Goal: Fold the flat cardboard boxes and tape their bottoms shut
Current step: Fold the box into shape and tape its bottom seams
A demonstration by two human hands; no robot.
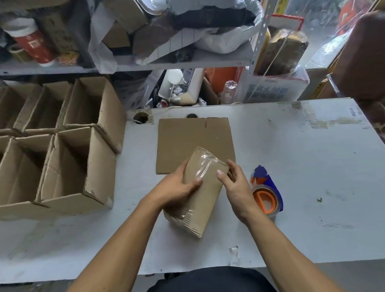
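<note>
A folded cardboard box (pixel 203 199) stands tilted on the white table (pixel 306 170), with clear tape across its upturned bottom. My left hand (pixel 174 190) grips its left side, thumb lying over the taped face. My right hand (pixel 235 186) holds the right edge, thumb pressed on the tape. Behind the box lies a flat cardboard blank (pixel 193 138). A tape dispenser (pixel 265 193), orange and blue, rests on the table just right of my right hand.
Several open folded boxes (pixel 53 147) stand in rows at the table's left. A cluttered shelf (pixel 132 64) with bags and cartons rises behind the table. A cable hole (pixel 141 118) sits at the back edge.
</note>
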